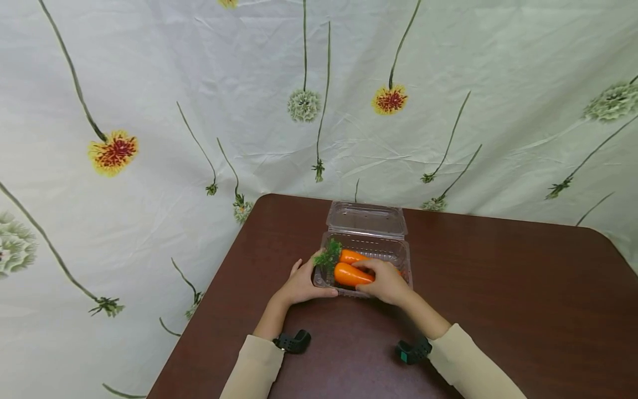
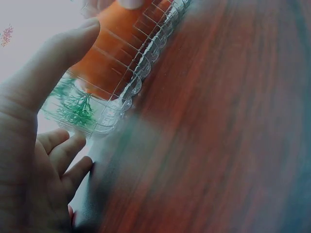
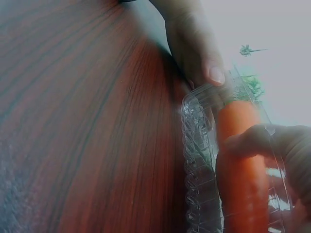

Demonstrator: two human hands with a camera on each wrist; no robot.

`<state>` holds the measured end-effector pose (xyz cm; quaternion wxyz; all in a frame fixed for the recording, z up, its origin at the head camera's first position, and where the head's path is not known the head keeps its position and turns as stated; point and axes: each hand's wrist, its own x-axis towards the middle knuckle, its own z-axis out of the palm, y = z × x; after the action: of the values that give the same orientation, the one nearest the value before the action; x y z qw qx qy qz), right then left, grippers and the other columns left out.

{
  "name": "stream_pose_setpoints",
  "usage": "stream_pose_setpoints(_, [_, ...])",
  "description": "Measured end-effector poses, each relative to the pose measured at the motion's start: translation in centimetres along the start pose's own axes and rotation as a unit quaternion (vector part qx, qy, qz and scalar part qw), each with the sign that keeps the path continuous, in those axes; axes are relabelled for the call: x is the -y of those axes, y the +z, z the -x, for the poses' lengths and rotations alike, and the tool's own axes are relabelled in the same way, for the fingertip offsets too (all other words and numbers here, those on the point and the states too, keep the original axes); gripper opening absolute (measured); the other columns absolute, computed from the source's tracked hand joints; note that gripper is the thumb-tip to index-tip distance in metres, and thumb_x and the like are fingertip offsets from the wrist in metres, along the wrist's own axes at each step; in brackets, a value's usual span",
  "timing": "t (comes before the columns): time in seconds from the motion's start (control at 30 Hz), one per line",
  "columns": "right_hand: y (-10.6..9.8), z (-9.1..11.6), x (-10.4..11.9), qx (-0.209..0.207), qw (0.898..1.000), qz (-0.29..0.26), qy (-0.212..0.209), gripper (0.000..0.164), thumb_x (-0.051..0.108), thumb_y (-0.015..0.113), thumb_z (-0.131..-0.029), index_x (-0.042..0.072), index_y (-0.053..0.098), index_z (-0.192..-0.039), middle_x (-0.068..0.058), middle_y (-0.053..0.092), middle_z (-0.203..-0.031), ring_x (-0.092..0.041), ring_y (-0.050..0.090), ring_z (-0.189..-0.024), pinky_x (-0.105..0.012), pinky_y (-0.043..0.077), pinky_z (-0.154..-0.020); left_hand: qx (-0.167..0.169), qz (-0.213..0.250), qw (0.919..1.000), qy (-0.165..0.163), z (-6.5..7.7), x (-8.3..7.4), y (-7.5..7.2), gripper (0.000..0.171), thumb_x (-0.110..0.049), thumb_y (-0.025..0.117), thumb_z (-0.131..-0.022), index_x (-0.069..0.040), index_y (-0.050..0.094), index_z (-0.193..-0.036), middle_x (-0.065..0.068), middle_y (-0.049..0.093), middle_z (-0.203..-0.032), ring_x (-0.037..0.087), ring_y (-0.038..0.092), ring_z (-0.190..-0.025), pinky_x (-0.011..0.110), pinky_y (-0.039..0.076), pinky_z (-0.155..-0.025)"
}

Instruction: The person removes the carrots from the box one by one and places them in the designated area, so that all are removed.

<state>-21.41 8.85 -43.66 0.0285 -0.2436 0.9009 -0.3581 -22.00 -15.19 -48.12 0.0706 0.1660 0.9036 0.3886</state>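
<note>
A clear plastic clamshell container (image 1: 406, 260) sits on the table with its lid folded back. Two orange carrots (image 1: 350, 274) lie in it side by side, their feathery green tops (image 1: 329, 254) at the left end. My left hand (image 1: 301, 285) grips that end, thumb along the front rim and fingers by the left wall. My right hand (image 1: 386, 281) reaches into the container and holds the nearer carrot, its thumb (image 3: 248, 141) across the carrot's side in the right wrist view. The carrots' right ends are hidden behind this hand.
The hinged lid (image 1: 368, 219) lies behind the container, near the far edge of the dark brown table (image 1: 498, 288). A white cloth with printed flowers (image 1: 279, 66) hangs behind and to the left. Black bands (image 1: 295, 342) are on both wrists.
</note>
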Motion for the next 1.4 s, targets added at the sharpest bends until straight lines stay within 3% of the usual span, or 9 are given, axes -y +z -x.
stream_pose_setpoints(0.1, [0.0,0.0,-0.2,-0.025,0.999,-0.043,0.0,0.046,0.016,0.077,-0.072,0.008,0.065,-0.115,-0.006,0.065,-0.105,-0.016,0.058,-0.084,-0.032,0.047,-0.072,-0.001,0.0,0.9999,-0.014,0.2,-0.1,0.0,0.109,-0.065,0.071,-0.063,-0.005,0.029,-0.144,0.011,0.037,-0.143,0.029,0.024,-0.134,0.051,0.001,-0.108])
stream_pose_setpoints(0.23, [-0.1,0.2,-0.2,-0.058,0.993,-0.098,0.014,0.046,0.017,0.078,-0.073,0.01,0.064,-0.116,-0.006,0.064,-0.105,-0.016,0.058,-0.082,-0.031,0.048,-0.071,-0.002,-0.001,0.9999,-0.016,0.2,-0.2,0.0,0.112,-0.065,0.072,-0.062,-0.009,0.024,-0.147,0.009,0.033,-0.145,0.029,0.021,-0.135,0.051,0.001,-0.108])
stream_pose_setpoints(0.37, [-0.6,0.4,0.3,-0.097,0.985,-0.138,0.023,0.046,0.017,0.079,-0.073,0.01,0.064,-0.116,-0.006,0.064,-0.103,-0.019,0.058,-0.084,-0.032,0.049,-0.07,-0.003,-0.001,1.0,-0.002,0.0,0.0,0.0,0.112,-0.063,0.072,-0.064,-0.015,0.018,-0.149,0.005,0.031,-0.147,0.021,0.031,-0.132,0.047,-0.002,-0.108])
stream_pose_setpoints(0.5, [-0.7,0.5,0.2,-0.132,0.977,-0.166,0.032,0.045,0.019,0.079,-0.074,0.012,0.063,-0.116,-0.004,0.063,-0.102,-0.019,0.058,-0.081,-0.032,0.049,-0.07,-0.004,0.005,1.0,0.0,0.0,0.1,0.1,0.11,-0.062,0.073,-0.064,-0.015,0.019,-0.149,0.005,0.032,-0.147,0.021,0.032,-0.131,0.047,-0.002,-0.108])
stream_pose_setpoints(0.83, [-2.4,1.3,2.9,-0.176,0.958,-0.224,0.036,0.044,0.005,0.074,-0.077,-0.002,0.058,-0.118,-0.018,0.059,-0.099,-0.031,0.054,-0.074,-0.026,0.047,-0.059,-0.007,0.009,0.9999,-0.005,0.1,-0.2,0.0,0.11,-0.06,0.074,-0.064,-0.017,0.02,-0.148,0.004,0.031,-0.147,0.02,0.032,-0.132,0.047,-0.002,-0.108])
stream_pose_setpoints(1.4, [-2.5,1.2,2.4,-0.222,0.92,-0.322,0.042,0.044,-0.004,0.067,-0.081,-0.012,0.05,-0.12,-0.026,0.054,-0.096,-0.008,0.054,-0.068,-0.02,0.047,-0.058,-0.001,0.001,1.0,-0.003,0.0,-0.2,-0.1,0.11,-0.06,0.073,-0.065,-0.018,0.017,-0.149,0.003,0.029,-0.148,0.019,0.031,-0.132,0.045,-0.002,-0.109])
